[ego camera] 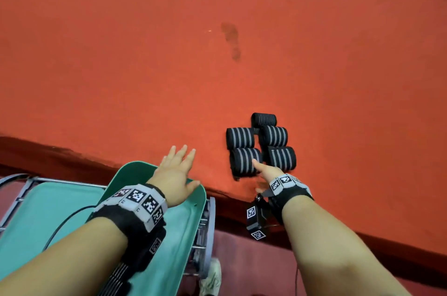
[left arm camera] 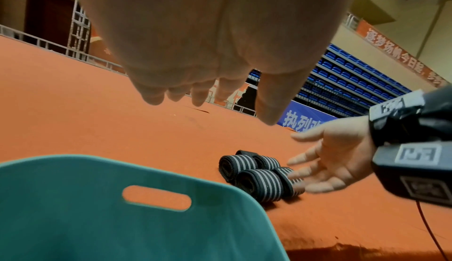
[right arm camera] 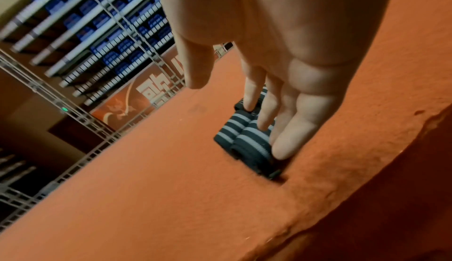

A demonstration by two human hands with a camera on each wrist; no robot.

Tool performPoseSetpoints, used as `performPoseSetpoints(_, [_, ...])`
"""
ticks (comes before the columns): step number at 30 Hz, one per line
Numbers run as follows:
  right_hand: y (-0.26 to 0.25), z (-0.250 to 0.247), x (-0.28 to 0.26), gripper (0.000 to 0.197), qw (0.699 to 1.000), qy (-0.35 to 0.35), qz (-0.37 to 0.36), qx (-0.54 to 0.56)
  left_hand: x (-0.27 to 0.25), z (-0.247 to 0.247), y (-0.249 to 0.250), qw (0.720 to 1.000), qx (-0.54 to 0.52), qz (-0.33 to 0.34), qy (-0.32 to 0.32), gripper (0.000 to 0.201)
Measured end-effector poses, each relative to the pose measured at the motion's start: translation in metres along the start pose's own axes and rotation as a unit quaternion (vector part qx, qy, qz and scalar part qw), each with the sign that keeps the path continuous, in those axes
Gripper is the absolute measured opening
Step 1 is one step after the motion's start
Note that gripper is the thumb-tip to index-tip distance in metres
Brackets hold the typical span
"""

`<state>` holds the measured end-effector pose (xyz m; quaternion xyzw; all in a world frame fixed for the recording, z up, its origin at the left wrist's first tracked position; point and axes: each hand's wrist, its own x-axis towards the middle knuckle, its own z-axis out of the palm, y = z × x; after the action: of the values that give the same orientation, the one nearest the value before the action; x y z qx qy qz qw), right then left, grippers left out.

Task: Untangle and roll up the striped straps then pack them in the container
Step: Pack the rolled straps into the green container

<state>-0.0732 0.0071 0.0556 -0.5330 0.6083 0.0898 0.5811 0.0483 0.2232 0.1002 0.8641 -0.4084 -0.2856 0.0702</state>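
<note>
As I looked down through the head camera, five rolled striped straps lay bunched together on the orange mat, right of centre in the lower half of the frame. My right hand reached in from the lower right, fingers straight, at the near side of the bunch and holding nothing. My left hand was spread flat, fingers released, at the mat's near edge, left of the straps and apart from them. Beneath its wrist the green container filled the lower left of the frame.

In the left wrist view, my left hand hung at the top, fingers loose and extended, with nothing in it. The container's wall, with its slot handle, took up the lower left. The straps sat right of centre on the mat, and my right hand came in open-palmed from the right edge, fingertips at the nearest rolls.

In the right wrist view, my right hand came down from the top, fingers straight and lying along the straps at centre frame; I could not tell how firmly they pressed.
</note>
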Motion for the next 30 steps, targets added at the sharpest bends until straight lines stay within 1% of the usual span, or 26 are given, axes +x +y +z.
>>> performPoseSetpoints(2, [-0.006,-0.005,0.020,0.060,0.999,-0.003,0.020,-0.037,0.017,0.002,0.010,1.000,-0.006,-0.016,0.000,0.076])
performPoseSetpoints(5, [-0.008,-0.009,0.051,0.071,0.999,0.005,0.033,-0.004,0.037,0.008,0.023,0.999,-0.021,-0.036,-0.007,0.074])
performPoseSetpoints(8, [-0.010,-0.009,0.068,0.066,0.999,-0.012,0.044,0.028,0.050,0.014,0.031,0.998,-0.033,-0.053,-0.016,0.073])
performPoseSetpoints(12, [-0.014,-0.009,0.080,0.066,0.996,-0.033,0.063,0.063,0.057,0.017,0.036,0.996,-0.048,-0.078,-0.017,0.073])
performPoseSetpoints(16, [-0.013,-0.009,0.087,0.075,0.996,-0.051,0.059,0.046,0.056,0.015,0.035,0.994,-0.051,-0.092,-0.011,0.072])
performPoseSetpoints(20, [-0.012,-0.006,0.086,0.080,0.993,-0.078,0.066,0.066,0.054,0.012,0.031,0.993,-0.063,-0.103,-0.008,0.071])
performPoseSetpoints(22, [-0.010,-0.005,0.086,0.072,0.988,-0.096,0.066,0.099,0.053,0.011,0.029,0.991,-0.077,-0.106,-0.005,0.070])
performPoseSetpoints(25, [-0.006,-0.008,0.080,0.052,0.979,-0.116,0.056,0.159,0.051,0.009,0.027,0.988,-0.111,-0.108,0.008,0.069])
performPoseSetpoints(27, [-0.005,-0.013,0.072,0.048,0.978,-0.122,0.041,0.167,0.049,0.006,0.027,0.984,-0.142,-0.106,0.018,0.067])
performPoseSetpoints(30, [-0.007,-0.022,0.056,0.045,0.980,-0.131,0.000,0.148,0.043,-0.002,0.028,0.978,-0.185,-0.085,0.036,0.064])
